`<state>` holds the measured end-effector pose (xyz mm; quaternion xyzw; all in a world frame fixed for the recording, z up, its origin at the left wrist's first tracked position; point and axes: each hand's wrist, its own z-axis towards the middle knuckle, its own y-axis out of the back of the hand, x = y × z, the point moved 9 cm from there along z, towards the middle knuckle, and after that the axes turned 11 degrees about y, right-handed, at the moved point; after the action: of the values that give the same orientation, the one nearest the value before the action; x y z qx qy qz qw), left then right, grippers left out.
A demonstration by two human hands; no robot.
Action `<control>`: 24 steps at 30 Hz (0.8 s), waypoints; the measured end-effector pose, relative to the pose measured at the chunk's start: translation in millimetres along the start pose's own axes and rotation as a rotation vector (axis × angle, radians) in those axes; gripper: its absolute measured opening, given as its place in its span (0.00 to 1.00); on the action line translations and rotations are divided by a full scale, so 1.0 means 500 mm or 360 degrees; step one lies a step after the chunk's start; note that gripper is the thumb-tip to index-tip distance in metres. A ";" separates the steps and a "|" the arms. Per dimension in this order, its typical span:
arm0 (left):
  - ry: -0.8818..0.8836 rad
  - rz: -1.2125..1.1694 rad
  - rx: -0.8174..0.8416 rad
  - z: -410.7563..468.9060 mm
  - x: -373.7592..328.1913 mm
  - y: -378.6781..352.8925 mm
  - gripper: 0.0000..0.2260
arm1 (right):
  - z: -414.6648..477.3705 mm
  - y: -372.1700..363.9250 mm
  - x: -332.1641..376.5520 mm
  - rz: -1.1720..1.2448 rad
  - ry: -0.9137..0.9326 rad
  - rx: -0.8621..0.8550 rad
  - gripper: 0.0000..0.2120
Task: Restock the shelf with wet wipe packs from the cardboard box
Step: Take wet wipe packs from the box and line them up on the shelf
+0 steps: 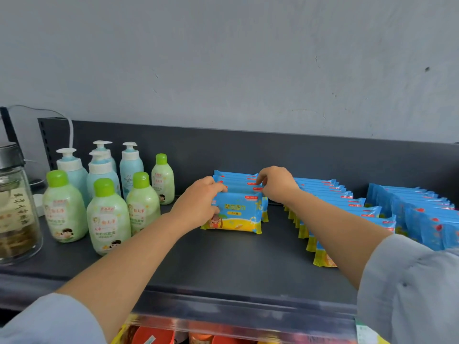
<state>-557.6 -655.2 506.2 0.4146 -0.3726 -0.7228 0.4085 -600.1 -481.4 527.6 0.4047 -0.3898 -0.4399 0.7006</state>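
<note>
jar (17, 207) cropped left, wipe packs (437, 219) cropped right

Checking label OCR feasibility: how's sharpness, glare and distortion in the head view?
Head view: soft, even light, no hard shadows; front wet wipe pack fairly sharp, far-right packs smeared; shelf lines slant, wide-angle stretch toward edges; faint reflections on glass jar.

The front wet wipe pack (233, 214) shows a yellow oval with "10" and two small Chinese characters; the big yellow characters above it are too blurred to read. The rear wet wipe packs (238, 180) at 12 o'clock from it bear unreadable red tags. At 9 o'clock, green-capped bottles (108, 217) and a glass jar (15, 207) carry Chinese print, not legible.
</note>
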 end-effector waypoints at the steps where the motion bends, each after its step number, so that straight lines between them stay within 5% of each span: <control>1: -0.0004 0.0013 -0.0012 0.001 -0.002 0.000 0.24 | 0.000 0.003 0.001 0.0034 0.0009 -0.0029 0.09; 9: 0.0011 0.0127 -0.0085 0.017 0.000 -0.007 0.22 | -0.002 0.011 -0.004 0.0104 -0.0017 -0.0148 0.03; 17: 0.0042 0.0355 -0.0208 0.031 -0.008 -0.012 0.19 | -0.002 0.013 0.011 0.0074 0.0022 -0.0021 0.14; 24: 0.0027 0.0462 -0.0253 0.043 -0.017 -0.018 0.19 | -0.017 0.013 0.019 0.0173 0.0026 -0.0057 0.09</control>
<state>-576.9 -639.5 508.9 0.3289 -0.3668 -0.6798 0.5433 -587.4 -486.5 532.2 0.3738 -0.3975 -0.4049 0.7337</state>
